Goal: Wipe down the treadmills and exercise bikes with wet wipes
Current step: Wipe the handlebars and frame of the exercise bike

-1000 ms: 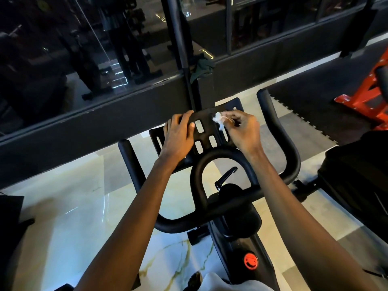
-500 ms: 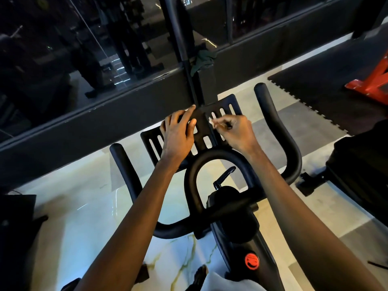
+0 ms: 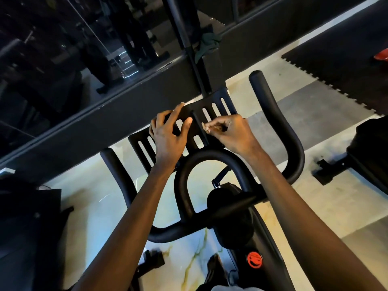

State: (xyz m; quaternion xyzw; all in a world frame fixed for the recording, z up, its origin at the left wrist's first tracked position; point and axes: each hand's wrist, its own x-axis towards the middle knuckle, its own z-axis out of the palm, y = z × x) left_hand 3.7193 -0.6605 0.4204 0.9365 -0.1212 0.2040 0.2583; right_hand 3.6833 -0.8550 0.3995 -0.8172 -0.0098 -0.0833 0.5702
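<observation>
Black bike tray w/ slots, red knob, marbled floor

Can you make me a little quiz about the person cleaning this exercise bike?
1. True or false: the left hand holds the wipe.
2. What colour is the round knob low on the bike? A blue, B red, C green.
3. Fill the gap: the right hand pinches the wipe against the slotted ___.
Key: 1 false, the left hand only rests on the tray; 2 B; 3 tray.
</observation>
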